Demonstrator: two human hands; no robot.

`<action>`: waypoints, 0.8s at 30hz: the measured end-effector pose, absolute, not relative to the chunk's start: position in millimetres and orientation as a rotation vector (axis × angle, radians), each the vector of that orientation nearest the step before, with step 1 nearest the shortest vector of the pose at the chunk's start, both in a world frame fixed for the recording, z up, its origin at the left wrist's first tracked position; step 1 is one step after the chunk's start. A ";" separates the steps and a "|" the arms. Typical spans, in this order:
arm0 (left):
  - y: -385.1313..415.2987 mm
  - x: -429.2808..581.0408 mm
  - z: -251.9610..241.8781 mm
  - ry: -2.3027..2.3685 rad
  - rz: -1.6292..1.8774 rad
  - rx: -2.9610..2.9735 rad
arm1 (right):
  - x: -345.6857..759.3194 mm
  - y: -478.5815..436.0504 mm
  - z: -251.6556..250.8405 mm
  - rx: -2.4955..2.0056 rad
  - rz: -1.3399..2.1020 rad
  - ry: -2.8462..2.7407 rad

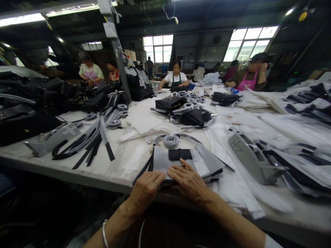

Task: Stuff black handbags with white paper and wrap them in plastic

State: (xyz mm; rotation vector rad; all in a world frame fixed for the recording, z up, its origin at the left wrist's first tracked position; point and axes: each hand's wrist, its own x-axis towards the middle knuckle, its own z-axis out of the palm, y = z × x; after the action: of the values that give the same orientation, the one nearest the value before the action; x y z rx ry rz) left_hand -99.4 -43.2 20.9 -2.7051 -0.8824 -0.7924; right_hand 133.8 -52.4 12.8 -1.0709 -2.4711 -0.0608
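In front of me at the table's near edge lies a flat black handbag, mostly covered by a translucent wrapping sheet (160, 159). A black strap tab (178, 154) lies on the sheet. My left hand (147, 186) is closed over the bag's near left edge, fingers together and thumb hidden underneath. Flat on the sheet rests my right hand (187, 181), its fingers outstretched and a ring on one of them. Just beyond the bag sits a plastic-wrapped coiled strap (171, 141), inside the arc of a wrapped handle (190, 137). A clear packet (201, 168) lies on the bag's right side.
Grey tape dispensers stand left (58, 137) and right (254, 158). Wrapped straps (97, 137) spread at the left beside piled black bags (49, 93). More black bags (170, 102) lie mid-table, with white sheets (245, 186) at the right. Several people work across the table.
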 end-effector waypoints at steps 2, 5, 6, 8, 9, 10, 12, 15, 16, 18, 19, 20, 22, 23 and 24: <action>-39.8 -99.2 11.6 -0.864 -0.846 -2.673 | 128.9 -53.7 11.4 -1.090 -0.100 -2.460; -40.2 -98.4 2.4 -0.870 -0.920 -2.582 | 120.3 -58.2 2.4 -1.145 -0.187 -2.366; -42.0 -98.2 0.3 -0.873 -0.923 -2.546 | 117.9 -59.9 -2.2 -1.150 -0.225 -2.324; -47.5 -98.0 -2.0 -0.856 -0.868 -2.489 | 114.5 -63.0 -11.4 -1.138 -0.304 -2.242; -50.6 -98.1 -2.3 -0.842 -0.811 -2.468 | 113.5 -64.2 -15.5 -1.130 -0.339 -2.210; -53.6 -98.3 -2.1 -0.833 -0.748 -2.449 | 112.7 -65.0 -19.0 -1.121 -0.366 -2.184; -57.7 -99.3 -1.1 -0.830 -0.618 -2.415 | 111.2 -66.1 -23.8 -1.112 -0.399 -2.146; -55.6 -103.1 -1.2 -0.809 -0.472 -2.413 | 107.5 -68.0 -26.6 -1.162 -0.432 -2.101; -52.1 -105.2 -1.9 -0.777 -0.454 -2.429 | 106.0 -69.0 -26.5 -1.195 -0.438 -2.089; -41.1 -110.3 -4.1 -0.693 -0.483 -2.474 | 103.3 -71.4 -24.5 -1.254 -0.428 -2.090; -34.0 -112.7 -5.3 -0.658 -0.521 -2.505 | 102.4 -72.5 -22.5 -1.273 -0.411 -2.103; -26.4 -114.8 -6.5 -0.629 -0.559 -2.536 | 101.9 -73.4 -20.0 -1.287 -0.389 -2.126; -11.5 -117.9 -8.5 -0.592 -0.622 -2.612 | 101.9 -74.7 -13.7 -1.315 -0.349 -2.168; -5.3 -119.2 -9.8 -0.580 -0.630 -2.647 | 102.1 -75.4 -10.2 -1.335 -0.338 -2.178; -0.2 -120.6 -11.5 -0.569 -0.646 -2.668 | 102.2 -76.3 -6.6 -1.361 -0.336 -2.176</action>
State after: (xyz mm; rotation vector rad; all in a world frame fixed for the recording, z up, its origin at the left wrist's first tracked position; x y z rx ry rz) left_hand -120.6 -0.2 -11.5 -2.6680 -0.5693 -0.6459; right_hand 102.2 -76.3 -6.6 -1.3610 -2.1765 -0.3364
